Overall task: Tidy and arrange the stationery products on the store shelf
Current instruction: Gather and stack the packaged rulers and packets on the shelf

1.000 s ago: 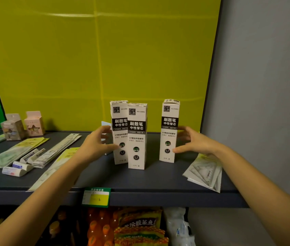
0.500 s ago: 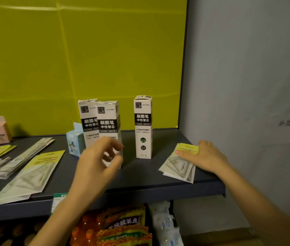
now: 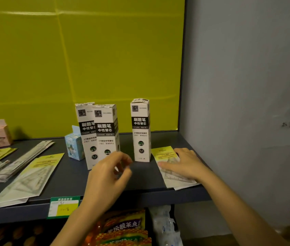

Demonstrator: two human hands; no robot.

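- Packets (image 3: pixel 164 153) flat at shelf's (image 3: pixel 144 181) right end, under right hand (image 3: pixel 185 164); long axis front-to-back, skewed.
- Right hand nearer: straight fingers pressing on top, nothing gripped.
- Left hand (image 3: pixel 108 173) loosely curled, empty, before paired refill boxes (image 3: pixel 103 134).

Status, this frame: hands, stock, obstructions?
Left hand free, fingers loosely curled, before paired refill boxes. Right hand flat on set-square packets. Lone refill box upright; nothing blocking.

One head-worn wide-angle view only. Looks forward and slightly down onto the dark shelf (image 3: pixel 140 176), close in. Yellow back panel (image 3: pixel 105 59) dead ahead, grey side wall (image 3: pixel 238 86) right. Lower tier (image 3: pixel 39 226) dim, probably stocked.
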